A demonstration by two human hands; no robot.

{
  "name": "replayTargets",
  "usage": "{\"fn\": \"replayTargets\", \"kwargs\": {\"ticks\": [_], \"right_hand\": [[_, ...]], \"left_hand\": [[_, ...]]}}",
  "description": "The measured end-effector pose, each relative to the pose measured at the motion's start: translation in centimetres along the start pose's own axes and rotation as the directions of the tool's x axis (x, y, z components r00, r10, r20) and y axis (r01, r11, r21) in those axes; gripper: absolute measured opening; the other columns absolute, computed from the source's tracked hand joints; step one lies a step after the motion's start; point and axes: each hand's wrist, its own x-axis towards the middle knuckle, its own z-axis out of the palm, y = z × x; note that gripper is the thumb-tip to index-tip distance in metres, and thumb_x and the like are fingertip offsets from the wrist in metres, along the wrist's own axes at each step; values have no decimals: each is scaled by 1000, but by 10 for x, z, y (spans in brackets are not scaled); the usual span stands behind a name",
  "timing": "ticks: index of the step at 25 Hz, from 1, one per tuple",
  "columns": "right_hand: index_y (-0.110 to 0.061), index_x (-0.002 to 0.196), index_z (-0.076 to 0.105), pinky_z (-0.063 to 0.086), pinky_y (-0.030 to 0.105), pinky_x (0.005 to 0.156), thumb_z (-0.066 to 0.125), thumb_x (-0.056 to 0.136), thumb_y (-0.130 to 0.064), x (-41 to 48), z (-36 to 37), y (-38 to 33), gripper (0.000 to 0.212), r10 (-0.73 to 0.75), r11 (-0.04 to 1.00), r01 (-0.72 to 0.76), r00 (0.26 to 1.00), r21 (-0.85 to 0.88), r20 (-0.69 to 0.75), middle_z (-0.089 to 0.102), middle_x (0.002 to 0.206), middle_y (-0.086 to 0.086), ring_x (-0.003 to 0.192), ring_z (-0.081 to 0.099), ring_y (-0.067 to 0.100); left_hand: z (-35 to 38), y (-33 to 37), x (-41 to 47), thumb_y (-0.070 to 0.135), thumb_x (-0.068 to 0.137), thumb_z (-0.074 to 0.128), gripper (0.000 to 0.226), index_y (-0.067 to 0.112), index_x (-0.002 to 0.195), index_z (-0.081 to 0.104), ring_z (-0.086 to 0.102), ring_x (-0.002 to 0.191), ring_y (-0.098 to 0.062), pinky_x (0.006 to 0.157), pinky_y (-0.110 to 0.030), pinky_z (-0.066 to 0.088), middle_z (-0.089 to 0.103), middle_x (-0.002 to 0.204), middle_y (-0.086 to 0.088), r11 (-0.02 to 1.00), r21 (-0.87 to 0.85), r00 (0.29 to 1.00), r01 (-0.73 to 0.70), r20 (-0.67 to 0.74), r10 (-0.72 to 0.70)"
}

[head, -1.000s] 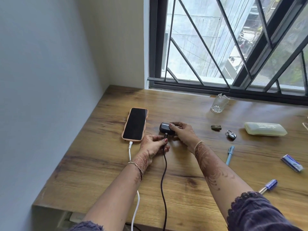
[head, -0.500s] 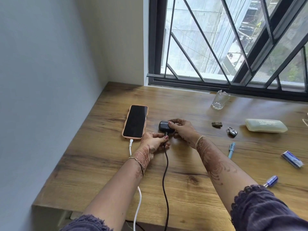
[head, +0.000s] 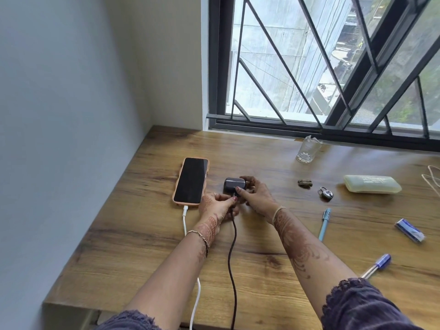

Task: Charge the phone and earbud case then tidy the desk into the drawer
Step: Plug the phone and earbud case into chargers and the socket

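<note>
Bench [head: 142,234], left to right: one phone [head: 190,181], face up, white cable [head: 184,220] plugged in; one earbud case [head: 234,185] just right of it; one glass [head: 307,151]; one padlock [head: 325,193]; one pale box [head: 371,188]; two pens [head: 324,223]. At the case, the left hand [head: 217,207] pinches the dark cable [head: 229,258] by its plug; the right hand [head: 256,195], fingers curled, grips the case.

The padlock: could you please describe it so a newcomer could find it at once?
Below the barred window, look at the right half of the wooden desk. Between a small brown trinket and a pale green case, just beyond a light blue pen, lies the padlock: the only round metal thing with a shackle loop.
</note>
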Motion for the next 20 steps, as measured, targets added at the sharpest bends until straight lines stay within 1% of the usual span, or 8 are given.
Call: {"fn": "replayTargets", "kwargs": {"ticks": [2, 3, 5, 7, 10, 14, 16, 20], "right_hand": [[-17, 122, 56, 55, 33, 85, 67, 86, -13, 3, 1, 5, 38, -9, 999, 8, 1000, -33, -30, 65, 116, 11, 100, 65, 26], [-17, 121, 57, 54, 37, 90, 68, 86, -14, 5, 2, 6, 37, -7, 999, 5, 999, -46, -44, 65, 116, 12, 101, 66, 29], [-21, 120, 57, 53, 42, 94, 69, 85, -16, 8, 5, 9, 38, -3, 997, -2, 998, -78, -65, 64, 118, 13, 101, 66, 30], [-23, 122, 56, 53, 44, 94, 71, 84, -19, 10, 8, 11, 41, -2, 994, -7, 997, -110, -80, 60, 121, 12, 102, 65, 28], [-23, 126, 53, 57, 43, 86, 69, 85, -26, 6, 13, 10, 45, -12, 996, -2, 986, -85, -167, 53, 124, 9, 104, 63, 26], [-25, 108, 60, 52, 47, 90, 61, 89, -28, -26, 26, 1, 19, -99, 993, 62, 903, -101, -419, 61, 107, 4, 99, 62, 26], [-27, 96, 62, 52, 49, 87, 59, 90, -23, -47, 39, -6, 8, -129, 991, 108, 888, -72, -442, 65, 97, 1, 93, 63, 25], [-25, 91, 64, 55, 47, 82, 57, 90, -19, -90, 72, -19, 9, -169, 984, 175, 906, -19, -389, 68, 87, -1, 84, 66, 21]], "left_hand": [[1, -2, -2, 6, 82, 70, 11, 4, 81, 59, 60, 43, -20, 47, -30, 56, 66, 73, -20, 998, 53, 999, -28, -38, 30], [1, -5, 0, 12, 81, 72, 11, 8, 78, 62, 62, 47, -22, 53, -35, 59, 69, 73, -18, 988, 145, 995, -57, -77, 68], [-3, -11, 2, 33, 75, 75, 17, 18, 72, 67, 70, 61, -23, 67, -43, 60, 73, 70, -5, 907, 405, 976, -112, -127, 178], [-7, -15, -1, 44, 70, 74, 20, 25, 71, 70, 72, 70, -22, 71, -42, 60, 73, 69, 3, 860, 493, 967, -133, -123, 221], [-13, -13, -14, 43, 71, 75, 17, 26, 74, 71, 72, 76, -19, 75, -40, 59, 74, 75, 4, 854, 494, 966, -164, -96, 241], [-30, -9, -34, 31, 78, 73, 16, 19, 87, 72, 71, 81, -16, 80, -34, 58, 75, 86, 1, 845, 483, 950, -229, -78, 302], [-42, -8, -46, 25, 80, 71, 9, 21, 87, 71, 70, 84, -15, 85, -32, 56, 74, 90, 1, 848, 464, 941, -256, -83, 329], [-69, -11, -71, 21, 82, 68, 11, 20, 92, 73, 70, 87, -13, 88, -31, 54, 74, 93, 2, 848, 441, 925, -293, -93, 368]]}}
